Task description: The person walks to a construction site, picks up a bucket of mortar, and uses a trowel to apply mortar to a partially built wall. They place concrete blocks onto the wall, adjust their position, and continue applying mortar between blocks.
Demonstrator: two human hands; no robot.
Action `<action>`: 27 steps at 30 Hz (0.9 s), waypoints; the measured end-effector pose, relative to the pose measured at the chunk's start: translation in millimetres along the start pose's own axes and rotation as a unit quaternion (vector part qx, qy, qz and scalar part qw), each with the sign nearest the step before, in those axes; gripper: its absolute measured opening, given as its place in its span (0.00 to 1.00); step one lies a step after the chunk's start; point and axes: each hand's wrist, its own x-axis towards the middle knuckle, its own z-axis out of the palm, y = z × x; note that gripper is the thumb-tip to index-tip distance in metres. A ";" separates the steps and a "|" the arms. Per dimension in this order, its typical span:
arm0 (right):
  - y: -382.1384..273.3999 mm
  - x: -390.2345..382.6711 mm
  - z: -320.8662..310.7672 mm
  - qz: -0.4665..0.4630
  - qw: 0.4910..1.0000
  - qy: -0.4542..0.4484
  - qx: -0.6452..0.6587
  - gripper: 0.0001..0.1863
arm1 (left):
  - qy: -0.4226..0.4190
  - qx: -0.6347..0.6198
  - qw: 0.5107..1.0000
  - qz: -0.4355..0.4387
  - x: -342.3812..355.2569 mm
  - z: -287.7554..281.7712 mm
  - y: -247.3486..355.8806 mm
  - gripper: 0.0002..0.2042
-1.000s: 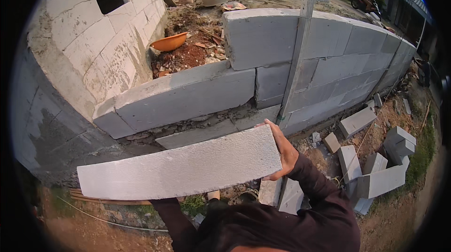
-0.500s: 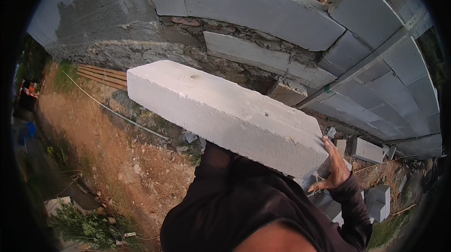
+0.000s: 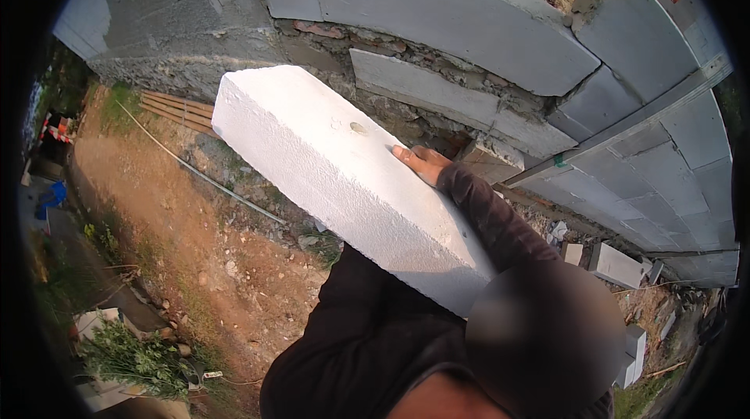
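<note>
A long white lightweight concrete block [image 3: 312,153] lies diagonally across the view, tilted, with a small pit in its upper face. My right hand [image 3: 422,160] wraps its fingers over the block's edge on the wall side, near the middle of its length. My left hand is out of sight, hidden under or behind the block. Behind it stands a grey block wall [image 3: 453,13], with a rough mortar band and a loose-looking slab [image 3: 406,87]. A dark blurred round patch covers the lower right.
A plastered wall [image 3: 172,5] rises at the upper left. Bamboo poles [image 3: 173,112] and a pale pipe [image 3: 234,192] lie along its foot on dirt [image 3: 195,239]. An upright batten [image 3: 625,130] crosses the wall at right; loose blocks [image 3: 613,263] lie below it. Plants [image 3: 125,360] grow lower left.
My view has swung down and leftward since a second ago. My right hand has moved from the block's right end to the middle of its far edge, and the block is angled more steeply.
</note>
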 end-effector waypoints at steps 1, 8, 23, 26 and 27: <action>0.7 -2.5 -3.4 -0.018 0.998 0.049 0.020 0.60 | -0.018 0.025 1.000 0.004 -1.4 8.3 10.0 0.25; 17.7 -74.8 7.8 -0.129 0.935 0.292 0.157 0.38 | -0.139 0.187 0.972 0.017 -26.0 72.5 55.9 0.24; 224.2 -164.7 165.5 -0.052 0.449 0.605 0.656 0.30 | -0.376 0.598 0.672 0.222 -108.6 256.8 -71.8 0.17; 233.6 -173.4 138.7 -0.076 0.394 0.649 0.646 0.30 | -0.252 0.582 0.768 0.093 -75.1 147.5 -34.8 0.29; 232.9 -173.6 129.8 -0.085 0.384 0.653 0.647 0.30 | -0.218 0.598 0.771 -0.027 -51.1 80.8 -25.9 0.33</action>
